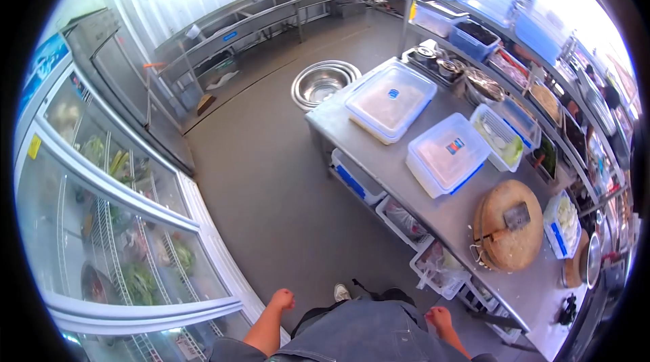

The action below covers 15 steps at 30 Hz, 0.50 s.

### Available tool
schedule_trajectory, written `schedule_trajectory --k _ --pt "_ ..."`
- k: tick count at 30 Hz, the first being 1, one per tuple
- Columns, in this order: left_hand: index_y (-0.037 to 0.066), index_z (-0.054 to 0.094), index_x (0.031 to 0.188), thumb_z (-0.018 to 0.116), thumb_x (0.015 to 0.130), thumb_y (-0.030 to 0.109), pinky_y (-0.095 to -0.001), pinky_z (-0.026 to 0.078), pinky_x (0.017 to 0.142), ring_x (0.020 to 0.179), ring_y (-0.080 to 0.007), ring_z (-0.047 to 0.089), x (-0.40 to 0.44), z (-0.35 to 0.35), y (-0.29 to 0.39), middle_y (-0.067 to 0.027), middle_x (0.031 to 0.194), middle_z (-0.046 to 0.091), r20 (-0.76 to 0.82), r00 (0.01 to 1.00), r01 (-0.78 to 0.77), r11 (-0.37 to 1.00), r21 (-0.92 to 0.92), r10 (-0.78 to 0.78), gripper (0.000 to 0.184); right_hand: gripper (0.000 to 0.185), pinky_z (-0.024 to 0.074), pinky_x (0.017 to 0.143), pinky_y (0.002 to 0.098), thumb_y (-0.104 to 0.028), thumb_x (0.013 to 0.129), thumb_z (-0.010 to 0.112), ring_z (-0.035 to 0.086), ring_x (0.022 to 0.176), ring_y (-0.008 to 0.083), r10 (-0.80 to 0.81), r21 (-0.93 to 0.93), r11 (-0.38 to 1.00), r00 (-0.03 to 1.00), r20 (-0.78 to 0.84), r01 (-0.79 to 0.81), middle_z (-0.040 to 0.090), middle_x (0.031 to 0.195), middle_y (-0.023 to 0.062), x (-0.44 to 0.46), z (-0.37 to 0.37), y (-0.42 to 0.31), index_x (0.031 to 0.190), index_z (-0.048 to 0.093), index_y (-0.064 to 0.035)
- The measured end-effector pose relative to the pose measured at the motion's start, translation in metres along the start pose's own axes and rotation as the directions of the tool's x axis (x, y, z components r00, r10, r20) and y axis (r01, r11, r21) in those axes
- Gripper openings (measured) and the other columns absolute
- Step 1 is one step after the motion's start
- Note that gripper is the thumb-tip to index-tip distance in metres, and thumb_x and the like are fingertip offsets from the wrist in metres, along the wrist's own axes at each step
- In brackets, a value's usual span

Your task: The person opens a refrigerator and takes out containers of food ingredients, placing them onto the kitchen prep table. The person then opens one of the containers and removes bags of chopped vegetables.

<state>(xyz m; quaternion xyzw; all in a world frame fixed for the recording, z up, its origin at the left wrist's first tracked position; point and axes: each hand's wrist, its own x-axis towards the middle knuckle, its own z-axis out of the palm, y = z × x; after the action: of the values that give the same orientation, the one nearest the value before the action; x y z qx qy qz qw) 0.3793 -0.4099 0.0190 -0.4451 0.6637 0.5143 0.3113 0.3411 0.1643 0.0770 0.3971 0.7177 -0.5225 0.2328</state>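
Note:
My left hand (284, 299) hangs low beside the apron, its fingers curled into a fist with nothing showing in it. It is nearest to the white-framed glass-door fridge (210, 233). On the other side, my right hand (439, 317) is also curled closed, near the crates under the steel table (440, 208), and touches nothing I can see. A round wooden chopping board (528, 240) lies on that table, with a cleaver (516, 216) resting flat on top. Two lidded plastic boxes, one farther (396, 95) and one nearer (450, 152), stand on the same tabletop.
Stacked metal bowls (318, 86) sit on the floor past the table's far corner. Steel sinks (230, 37) line the back wall. White baskets (440, 274) fill the under-shelf. A basket of pale cut vegetables (562, 223) stands beyond the board. Grey floor (271, 213) runs between fridge and table.

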Motion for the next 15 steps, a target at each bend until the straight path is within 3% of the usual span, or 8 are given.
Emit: schedule_trajectory --k 4,6,9,10,12,15 --pt "0.003 0.059 0.092 0.054 0.088 0.015 -0.0315 0.053 0.052 0.058 -0.0166 0.062 -0.003 -0.020 0.010 -0.0098 0.077 0.065 -0.081 0.996 -0.049 0.968 -0.246 0.030 0.013 0.014 0.0542 0.056 0.0328 -0.017 0.091 0.056 0.065 0.065 0.0216 -0.071 -0.148 0.985 0.987 0.144 0.092 0.065 0.076 0.0104 0.028 0.035 -0.041 0.097 0.060 -0.0053" --pt "0.004 0.059 0.091 0.053 0.088 0.014 -0.0308 0.052 0.051 0.058 -0.0161 0.061 -0.003 -0.020 0.010 -0.0090 0.076 0.065 -0.108 0.994 -0.067 0.949 -0.308 0.035 0.012 0.014 0.0540 0.055 0.0339 -0.019 0.090 0.057 0.064 0.064 0.0214 -0.061 -0.070 0.995 0.980 0.190 0.075 0.065 0.076 0.0108 0.047 0.047 -0.065 0.096 0.060 -0.0074" --pt "0.003 0.059 0.091 0.054 0.087 0.014 -0.0308 0.051 0.050 0.056 -0.0160 0.061 -0.003 -0.022 -0.010 -0.0089 0.072 0.065 -0.156 0.988 -0.060 0.915 -0.399 -0.004 0.012 0.017 0.0531 0.051 0.0327 -0.020 0.092 0.056 0.064 0.061 0.0212 -0.005 -0.181 0.981 0.947 0.320 0.066 0.065 0.076 0.0100 0.071 0.070 -0.093 0.095 0.058 -0.0040" --pt "0.003 0.059 0.091 0.054 0.087 0.014 -0.0308 0.051 0.050 0.056 -0.0160 0.061 -0.009 -0.024 -0.018 -0.0089 0.072 0.065 -0.179 0.983 -0.050 0.894 -0.445 -0.034 0.012 0.018 0.0533 0.056 0.0336 -0.021 0.091 0.057 0.065 0.063 0.0220 -0.040 -0.376 0.898 0.894 0.446 0.227 0.066 0.077 0.0094 0.115 0.066 -0.089 0.096 0.060 -0.0041" --pt "0.003 0.059 0.090 0.054 0.087 0.014 -0.0309 0.050 0.048 0.054 -0.0161 0.061 -0.017 -0.023 -0.026 -0.0098 0.068 0.064 -0.196 0.977 -0.016 0.896 -0.443 -0.079 0.013 0.021 0.0536 0.065 0.0354 -0.023 0.088 0.058 0.066 0.068 0.0238 -0.109 -0.573 0.553 0.734 0.670 0.605 0.067 0.080 0.0080 0.199 0.061 -0.081 0.098 0.064 -0.0044" --pt "0.002 0.059 0.086 0.053 0.085 0.011 -0.0317 0.049 0.046 0.053 -0.0171 0.061 -0.019 -0.022 -0.050 -0.0113 0.066 0.063 -0.211 0.960 0.070 0.888 -0.455 -0.183 0.012 0.020 0.0537 0.062 0.0347 -0.022 0.089 0.058 0.066 0.067 0.0233 -0.064 -0.545 0.685 0.786 0.615 0.482 0.067 0.079 0.0085 0.161 0.125 -0.142 0.097 0.062 -0.0046"
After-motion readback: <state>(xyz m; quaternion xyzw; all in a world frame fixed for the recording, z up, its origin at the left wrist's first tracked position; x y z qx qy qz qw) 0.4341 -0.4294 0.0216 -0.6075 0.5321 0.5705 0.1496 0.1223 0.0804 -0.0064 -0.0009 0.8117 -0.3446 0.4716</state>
